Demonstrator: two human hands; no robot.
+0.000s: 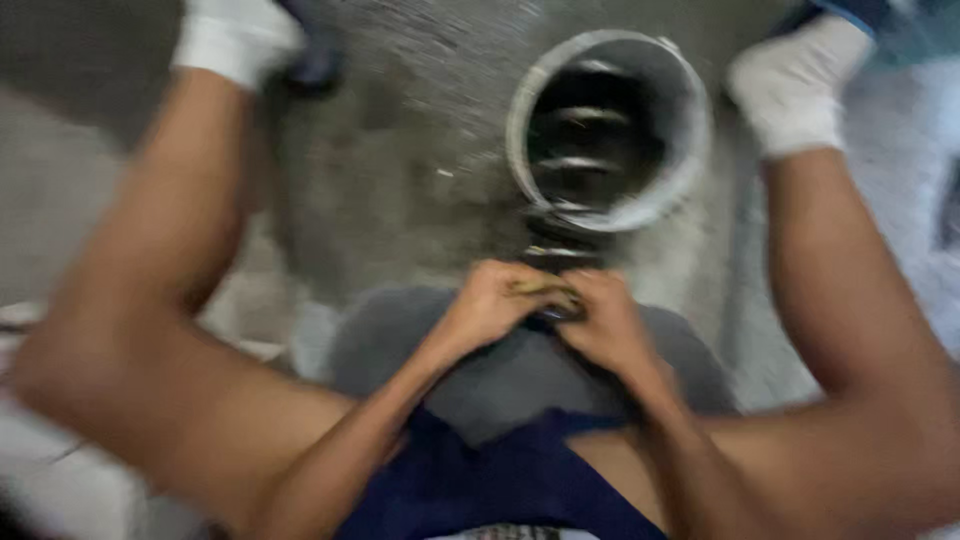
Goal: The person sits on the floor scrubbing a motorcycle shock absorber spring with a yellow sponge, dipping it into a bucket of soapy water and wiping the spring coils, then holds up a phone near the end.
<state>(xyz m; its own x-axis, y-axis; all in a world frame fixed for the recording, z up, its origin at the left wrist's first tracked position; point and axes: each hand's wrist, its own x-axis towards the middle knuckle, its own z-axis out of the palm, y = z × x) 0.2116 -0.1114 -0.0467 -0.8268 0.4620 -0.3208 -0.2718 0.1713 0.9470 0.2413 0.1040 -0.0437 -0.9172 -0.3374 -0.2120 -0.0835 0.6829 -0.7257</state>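
Brass-coloured piece (pixel 541 288) pinched between left hand (pixel 492 303) and right hand (pixel 603 320).

Grey bucket (pixel 680 170), white socks (pixel 790 90)

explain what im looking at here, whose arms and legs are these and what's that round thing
This is one blurry picture from a camera worn on a person's head, looking straight down. The person sits on the concrete floor with knees spread; the two big limbs at the sides are their legs, ending in white socks. In the middle, the left hand and right hand meet, both closed in a grip on a small brownish piece; the blur hides what it is. Just beyond them stands a round metal bucket with a dark coiled spring inside or in front of it. A grey cushion lies below the hands.
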